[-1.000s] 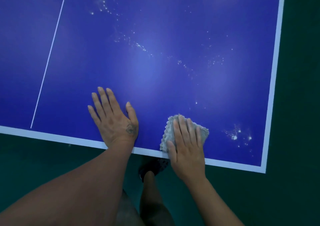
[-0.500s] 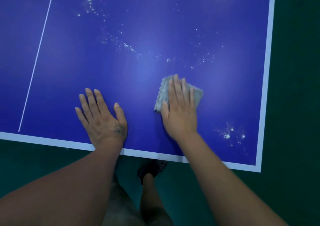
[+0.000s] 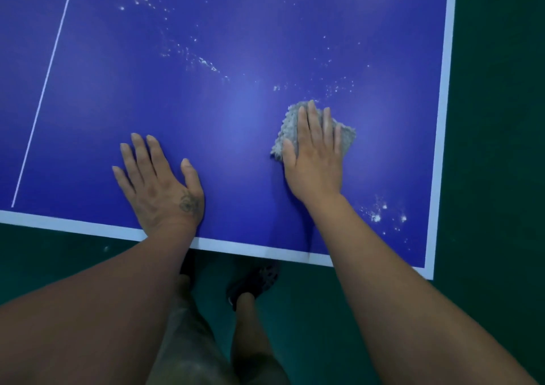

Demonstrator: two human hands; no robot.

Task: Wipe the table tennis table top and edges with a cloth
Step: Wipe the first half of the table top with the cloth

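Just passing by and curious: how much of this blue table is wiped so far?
Between the hands the table looks speck-free. The right hand presses the grey cloth flat beside white specks; the left hand rests flat. Left: the speck trail beyond, the cluster near the right corner, the edges.

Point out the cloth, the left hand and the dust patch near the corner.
cloth (image 3: 283,133): head view, bare left part.
left hand (image 3: 160,187): head view, back of the hand.
dust patch (image 3: 377,215): head view, brightest speck cluster.
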